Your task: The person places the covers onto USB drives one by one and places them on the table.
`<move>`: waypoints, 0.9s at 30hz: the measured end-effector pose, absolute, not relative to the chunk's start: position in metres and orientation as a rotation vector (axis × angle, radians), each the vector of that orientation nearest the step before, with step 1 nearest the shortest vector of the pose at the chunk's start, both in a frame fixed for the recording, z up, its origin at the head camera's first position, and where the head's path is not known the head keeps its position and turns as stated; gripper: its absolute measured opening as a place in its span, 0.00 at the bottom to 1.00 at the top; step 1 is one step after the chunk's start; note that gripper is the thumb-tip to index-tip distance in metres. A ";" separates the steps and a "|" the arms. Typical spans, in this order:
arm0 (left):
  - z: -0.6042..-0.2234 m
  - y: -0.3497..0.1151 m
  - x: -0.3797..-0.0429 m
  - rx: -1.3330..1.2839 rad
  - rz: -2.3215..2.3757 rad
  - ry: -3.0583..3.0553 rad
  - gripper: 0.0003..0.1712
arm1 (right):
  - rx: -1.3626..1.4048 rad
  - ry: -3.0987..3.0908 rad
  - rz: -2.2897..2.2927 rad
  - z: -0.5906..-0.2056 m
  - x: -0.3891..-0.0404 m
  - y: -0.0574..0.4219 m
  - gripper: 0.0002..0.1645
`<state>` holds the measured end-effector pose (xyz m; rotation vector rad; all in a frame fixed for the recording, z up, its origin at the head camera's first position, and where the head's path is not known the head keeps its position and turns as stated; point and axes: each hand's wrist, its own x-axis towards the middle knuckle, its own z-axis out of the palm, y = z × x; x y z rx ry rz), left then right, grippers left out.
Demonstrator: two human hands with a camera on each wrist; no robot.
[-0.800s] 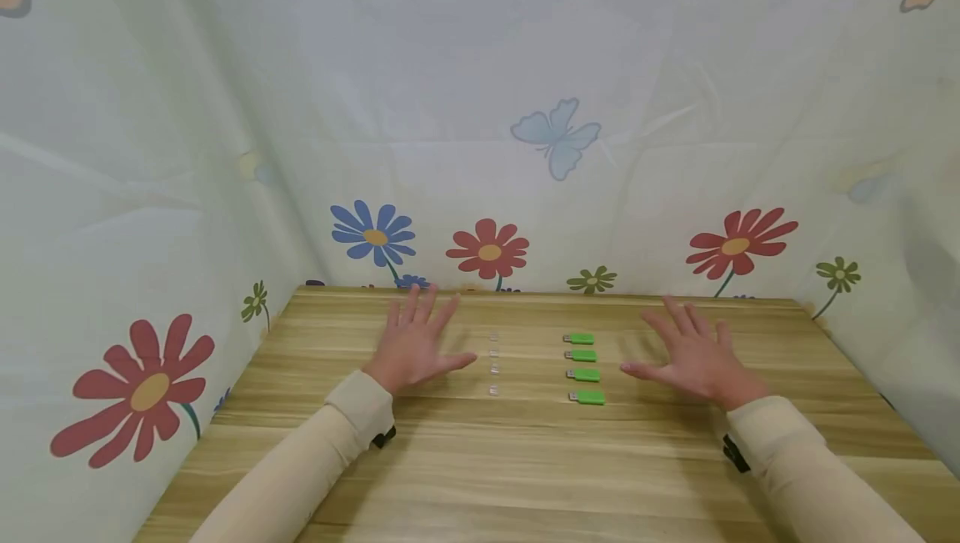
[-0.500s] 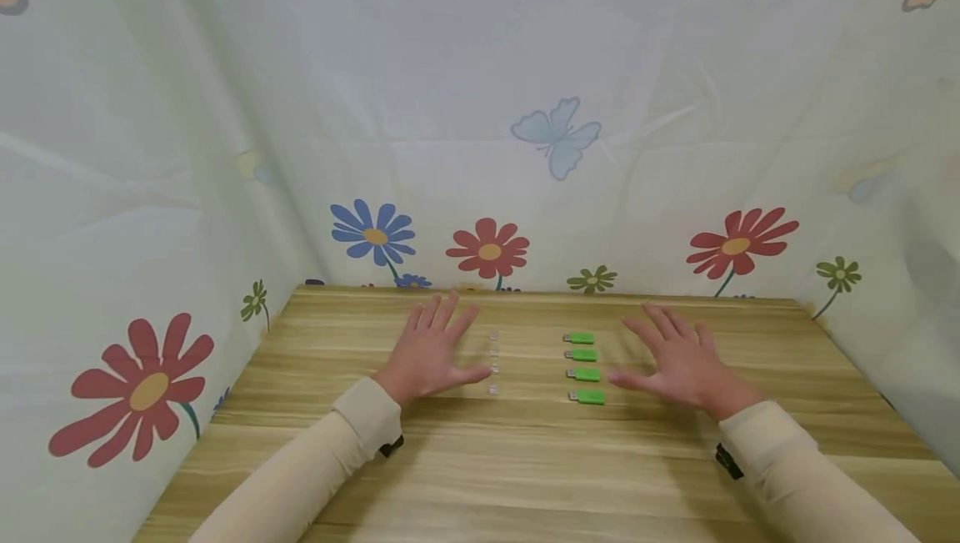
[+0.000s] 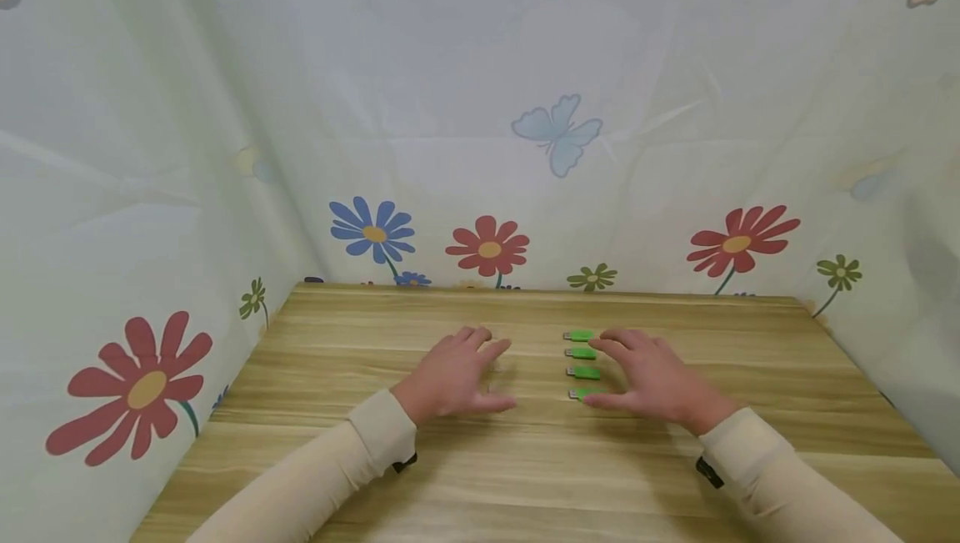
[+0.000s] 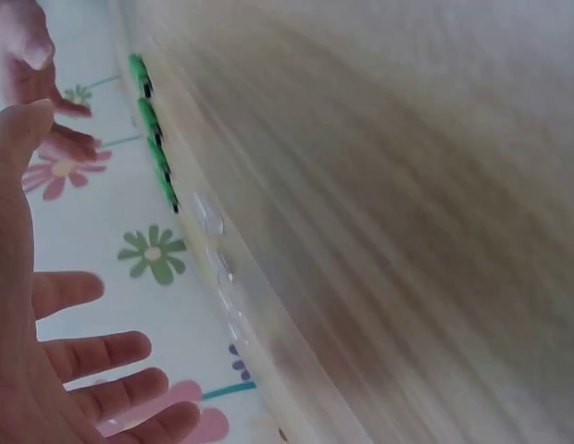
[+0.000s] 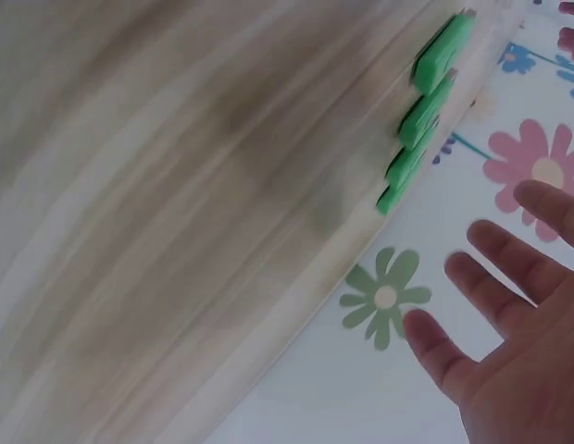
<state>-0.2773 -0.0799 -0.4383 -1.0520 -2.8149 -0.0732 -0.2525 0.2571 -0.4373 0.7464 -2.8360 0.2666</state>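
Observation:
Several green USB flash drives [image 3: 582, 373] lie in a column on the wooden table, their metal plugs pointing left. To their left is a matching column of small clear plastic caps [image 4: 210, 215], partly hidden by my left hand in the head view. My left hand [image 3: 453, 376] hovers over the caps with thumb and fingers spread apart, holding nothing. Over the right ends of the drives is my right hand [image 3: 656, 376], its thumb overlapping the nearest drive and its index finger by the farther ones. It also holds nothing; its fingers look loosely extended in the right wrist view.
The wood-grain table [image 3: 480, 485] runs back to a pale curtain [image 3: 420, 109] printed with flowers and a butterfly. The curtain also closes off the left side. Both forearms in cream sleeves cross the table's front part.
Both hands have moved inward and nearer to the person, the left over the clear caps and the right over the drives' ends. Their fingers are less widely spread than before.

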 end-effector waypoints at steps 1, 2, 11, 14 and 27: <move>-0.438 -0.078 -0.276 -1.062 -0.061 -2.819 0.53 | 0.770 -2.825 0.264 -0.437 -0.252 0.255 0.56; -0.438 -0.077 -0.274 -1.072 -0.045 -2.821 0.53 | 0.793 -2.820 0.261 -0.437 -0.251 0.253 0.54; -0.437 -0.071 -0.269 -1.128 0.030 -2.833 0.54 | 0.965 -2.856 0.313 -0.437 -0.249 0.236 0.39; -0.438 -0.070 -0.269 -1.142 0.028 -2.838 0.54 | 0.976 -2.901 0.304 -0.440 -0.251 0.232 0.34; -0.444 -0.064 -0.277 -1.225 0.066 -2.875 0.31 | 1.014 -2.977 0.310 -0.439 -0.256 0.226 0.19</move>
